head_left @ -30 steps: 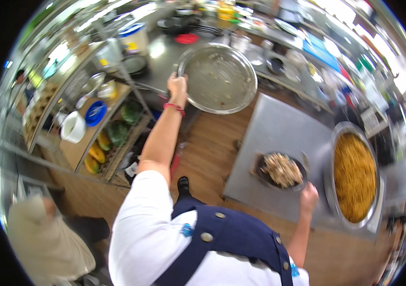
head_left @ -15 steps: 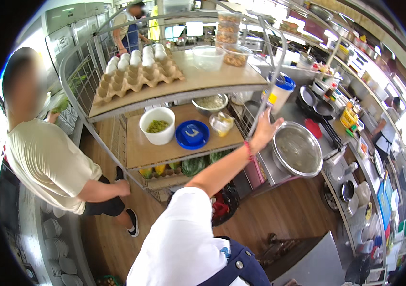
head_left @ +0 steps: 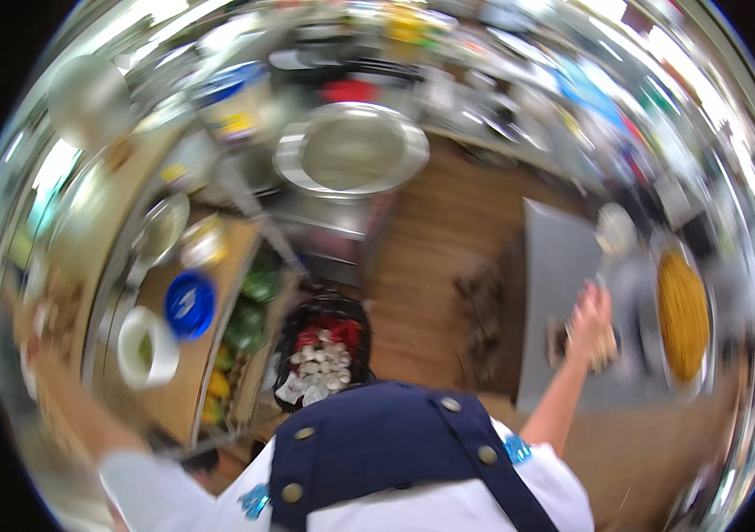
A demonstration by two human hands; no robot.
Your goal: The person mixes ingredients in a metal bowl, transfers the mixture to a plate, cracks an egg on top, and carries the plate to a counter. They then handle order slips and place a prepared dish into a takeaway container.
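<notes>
My left hand is stretched out at the far left, beside the upper shelf of the wire rack. Motion smears its fingers, so their grip does not show. To the right, my right hand reaches over a grey metal surface, fingers pointing forward and apart. Close to its fingertips is a blurred whitish object with a thin lower end. A pale and brown item lies beside the hand. Farther right is an oval-looking pan of yellow-orange food.
Left, the rack's lower shelf holds a white tub and a blue lid. A black-lined bin contains eggshell-like white pieces and something red. Ahead, a large steel bowl stands on a counter; wooden floor runs between.
My view has swung right and down. My left hand, earlier by the rack post near the steel bowl, is now far left. My right hand has come into view over the grey surface.
</notes>
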